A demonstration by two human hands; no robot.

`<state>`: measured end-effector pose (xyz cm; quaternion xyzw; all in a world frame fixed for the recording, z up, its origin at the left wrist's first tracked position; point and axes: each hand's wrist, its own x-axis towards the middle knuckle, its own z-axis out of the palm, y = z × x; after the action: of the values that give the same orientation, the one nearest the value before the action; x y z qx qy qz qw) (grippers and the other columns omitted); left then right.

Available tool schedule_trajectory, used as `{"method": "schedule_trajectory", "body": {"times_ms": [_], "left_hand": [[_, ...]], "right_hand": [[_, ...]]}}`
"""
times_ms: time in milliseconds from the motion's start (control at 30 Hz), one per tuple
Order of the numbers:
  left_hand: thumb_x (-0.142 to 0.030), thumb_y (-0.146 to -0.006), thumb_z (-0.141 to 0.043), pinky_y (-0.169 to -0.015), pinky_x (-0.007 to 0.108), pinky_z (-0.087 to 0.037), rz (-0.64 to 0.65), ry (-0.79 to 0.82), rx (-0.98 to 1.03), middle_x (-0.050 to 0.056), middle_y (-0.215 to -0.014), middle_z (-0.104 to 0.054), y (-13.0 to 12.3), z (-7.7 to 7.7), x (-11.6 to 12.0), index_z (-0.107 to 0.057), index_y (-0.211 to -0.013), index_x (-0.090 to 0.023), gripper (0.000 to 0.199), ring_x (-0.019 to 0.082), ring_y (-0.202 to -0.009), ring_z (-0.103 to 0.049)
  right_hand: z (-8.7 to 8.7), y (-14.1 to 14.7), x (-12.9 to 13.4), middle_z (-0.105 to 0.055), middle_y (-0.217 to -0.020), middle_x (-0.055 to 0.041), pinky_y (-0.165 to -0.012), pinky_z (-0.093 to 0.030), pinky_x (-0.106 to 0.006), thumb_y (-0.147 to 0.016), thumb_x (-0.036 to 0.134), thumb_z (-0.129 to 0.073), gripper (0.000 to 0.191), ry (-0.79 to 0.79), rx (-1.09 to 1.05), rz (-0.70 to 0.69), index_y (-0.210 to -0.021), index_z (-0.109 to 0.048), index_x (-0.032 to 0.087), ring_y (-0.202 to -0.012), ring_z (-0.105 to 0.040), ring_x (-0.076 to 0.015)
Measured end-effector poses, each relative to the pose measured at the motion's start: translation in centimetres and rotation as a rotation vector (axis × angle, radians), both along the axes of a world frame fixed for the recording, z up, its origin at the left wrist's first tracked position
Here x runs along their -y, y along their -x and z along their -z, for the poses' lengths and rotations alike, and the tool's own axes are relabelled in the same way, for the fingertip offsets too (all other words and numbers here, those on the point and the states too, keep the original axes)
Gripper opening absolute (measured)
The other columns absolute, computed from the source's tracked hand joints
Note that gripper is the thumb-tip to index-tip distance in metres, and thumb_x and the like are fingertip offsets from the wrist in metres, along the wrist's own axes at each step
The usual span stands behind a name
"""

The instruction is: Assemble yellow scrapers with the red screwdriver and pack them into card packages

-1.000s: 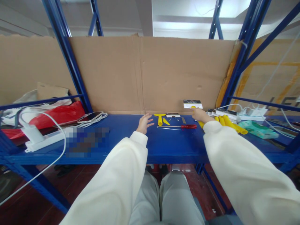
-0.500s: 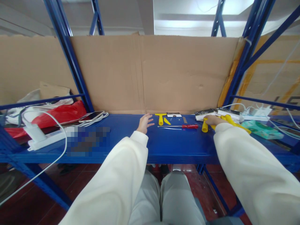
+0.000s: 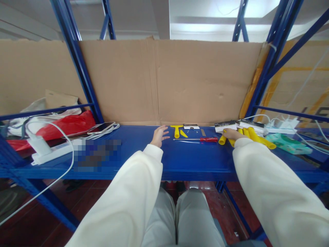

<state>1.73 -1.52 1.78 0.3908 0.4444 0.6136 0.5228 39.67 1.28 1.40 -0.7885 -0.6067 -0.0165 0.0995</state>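
Observation:
My left hand (image 3: 159, 136) rests at the table's middle with its fingers spread, holding nothing. To its right lie a yellow T-shaped handle (image 3: 177, 131), a small yellow wedge-shaped piece (image 3: 183, 133), a flat metal blade (image 3: 203, 132) and a few tiny screws. Nearer me is a red-handled screwdriver (image 3: 208, 139), its shaft pointing toward my left hand. My right hand (image 3: 229, 134) is closed around a yellow handle (image 3: 222, 140) whose round end sticks out to the left. More yellow handles (image 3: 259, 138) lie under and beside my right wrist; my fingers partly hide the grip.
Small black-and-white boxes (image 3: 226, 126) stand behind my right hand. A green soft pack (image 3: 289, 143) and a power strip (image 3: 282, 127) are further right. On the left are a phone (image 3: 101, 128), a white cable, a power strip (image 3: 52, 153) and a red bag (image 3: 66, 125). Cardboard (image 3: 180, 82) walls the back.
My right hand has shifted slightly left, and the round end of the yellow handle under it has tipped left. My left hand stays nearly in place.

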Motion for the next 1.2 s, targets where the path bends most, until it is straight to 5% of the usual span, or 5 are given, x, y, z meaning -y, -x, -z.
{"method": "schedule_trajectory", "body": {"times_ms": [233,400,900,1067,1200], "left_hand": [[-0.012,-0.082,-0.062,-0.049,0.02,-0.055,-0.003,0.001,-0.002,0.015,-0.125,-0.068,-0.1,0.0,0.0,-0.067,-0.11,-0.014,0.029,0.024,-0.101,-0.07],[-0.015,-0.078,-0.068,-0.05,0.019,-0.054,-0.008,-0.001,0.02,0.014,-0.121,-0.069,0.0,0.2,-0.3,-0.069,-0.104,-0.016,0.026,0.024,-0.1,-0.07],[-0.013,-0.08,-0.066,-0.054,0.022,-0.055,0.0,-0.02,-0.043,0.014,-0.119,-0.07,0.2,0.3,-0.5,-0.07,-0.102,-0.016,0.022,0.024,-0.102,-0.069],[-0.012,-0.076,-0.069,-0.078,0.029,-0.059,-0.03,-0.124,-0.331,0.012,-0.119,-0.071,-0.5,1.3,-1.2,-0.073,-0.1,-0.018,0.025,0.026,-0.113,-0.065],[-0.011,-0.071,-0.073,-0.111,0.036,-0.042,0.034,-0.328,-0.733,0.01,-0.127,-0.068,-1.4,2.5,-1.6,-0.076,-0.096,-0.021,0.028,0.027,-0.126,-0.059]], "right_hand": [[0.1,0.5,0.4,-0.069,-0.123,-0.0213,-0.098,-0.05,-0.037,-0.088,0.023,-0.063,0.035,-0.067,-0.038,-0.087,-0.12,-0.07,0.011,-0.119,-0.064,-0.0326],[-0.6,0.9,0.9,-0.073,-0.111,-0.0217,-0.087,-0.054,-0.037,-0.086,0.041,-0.068,0.036,0.029,-0.02,-0.009,-0.106,-0.075,0.012,-0.109,-0.068,-0.0358],[0.4,2.1,1.0,-0.056,-0.138,-0.0287,-0.094,-0.05,-0.043,-0.084,0.027,-0.058,0.054,0.042,0.044,0.165,-0.133,-0.063,0.006,-0.119,-0.062,-0.0374],[0.0,3.5,2.0,-0.056,-0.136,-0.0268,-0.102,-0.046,-0.05,-0.086,0.025,-0.058,0.052,-0.111,0.03,0.179,-0.135,-0.06,0.009,-0.129,-0.054,-0.0381],[-1.9,5.6,2.2,-0.06,-0.131,-0.0253,-0.102,-0.045,-0.044,-0.091,0.026,-0.05,0.046,-0.359,-0.069,0.135,-0.131,-0.06,0.008,-0.126,-0.056,-0.035]]}}
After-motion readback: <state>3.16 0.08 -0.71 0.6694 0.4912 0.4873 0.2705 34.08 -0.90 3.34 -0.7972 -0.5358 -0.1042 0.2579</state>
